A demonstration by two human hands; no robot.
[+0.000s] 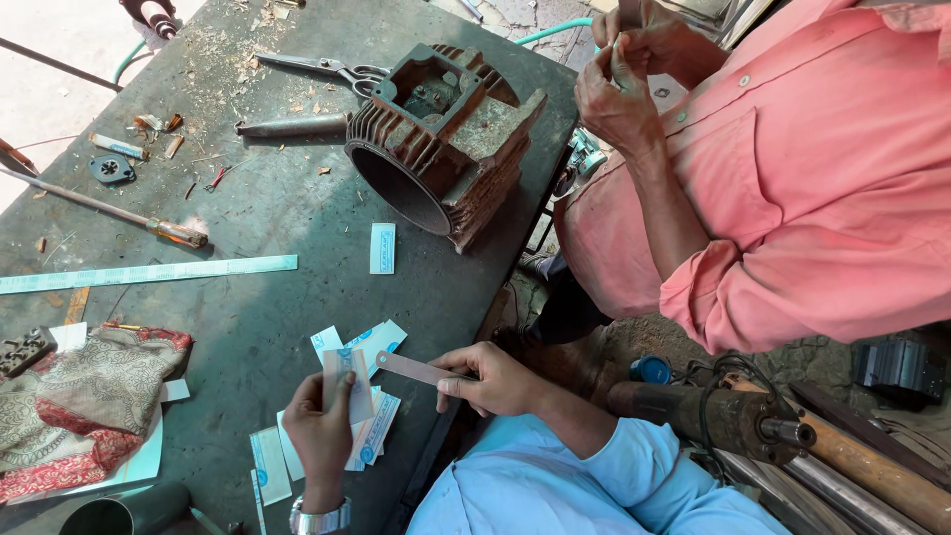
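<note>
Left hand [322,421] fingers pinched on a white-and-blue paper slip [349,381], right hand [490,381] fingers gripping a thin grey strip [416,369].

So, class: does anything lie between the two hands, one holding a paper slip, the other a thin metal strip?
Nothing visible: the left hand holds the paper slip, the right hand the thin metal strip, with open space between.
</note>
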